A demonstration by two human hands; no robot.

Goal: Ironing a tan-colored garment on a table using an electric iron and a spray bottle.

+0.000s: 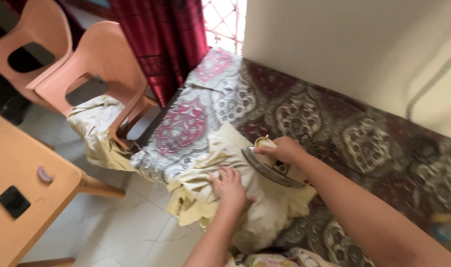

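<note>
A cream-yellow cloth (205,198) lies crumpled on a bed with a patterned red and grey cover (304,109), hanging over its edge. My right hand (284,150) grips the handle of a clothes iron (272,168), whose metal soleplate is tilted up on its side over the cloth. My left hand (229,188) presses flat on the cloth just in front of the iron, fingers spread.
Two pink plastic chairs (101,64) stand at the upper left, one draped with a pale cloth (94,123). A wooden table (17,198) at the left carries a dark phone (13,201) and a small comb. A red curtain (166,39) and white wall are behind the bed.
</note>
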